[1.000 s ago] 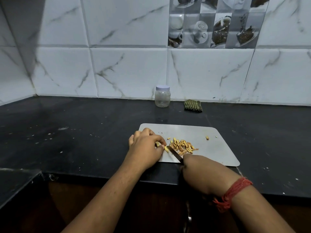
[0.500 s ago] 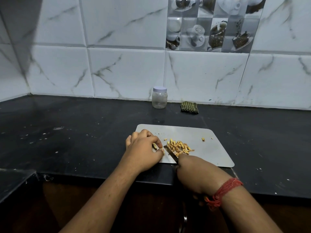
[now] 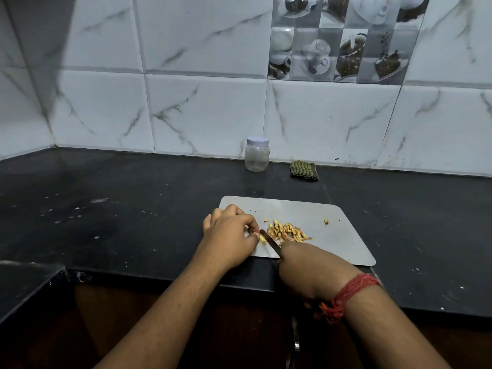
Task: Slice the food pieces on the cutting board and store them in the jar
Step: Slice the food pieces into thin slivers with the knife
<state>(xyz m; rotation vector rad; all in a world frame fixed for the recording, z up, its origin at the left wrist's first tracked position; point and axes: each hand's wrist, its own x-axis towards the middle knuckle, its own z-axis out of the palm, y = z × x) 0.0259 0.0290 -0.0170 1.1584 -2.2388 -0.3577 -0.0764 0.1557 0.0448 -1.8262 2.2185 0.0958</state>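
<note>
A grey cutting board [image 3: 332, 235] lies on the black counter near its front edge. A heap of small yellow-brown sliced pieces [image 3: 287, 231] sits in the board's middle, with two stray bits [image 3: 326, 221] to the right. My left hand [image 3: 229, 233] rests on the board's left end and pinches a small yellow food piece [image 3: 262, 238] against the board. My right hand [image 3: 311, 267] grips a knife [image 3: 270, 242], whose blade lies right beside that piece. The clear jar [image 3: 257, 158] with a white lid stands closed at the back by the wall.
A folded green striped cloth [image 3: 304, 170] lies right of the jar. The black counter [image 3: 133, 214] runs along a tiled wall; its front edge is just below the board. A lower ledge [image 3: 24, 286] juts at the left front.
The view has shifted slightly. The knife blade stays next to the piece held by my left hand; both hands stay in about the same place on the board.
</note>
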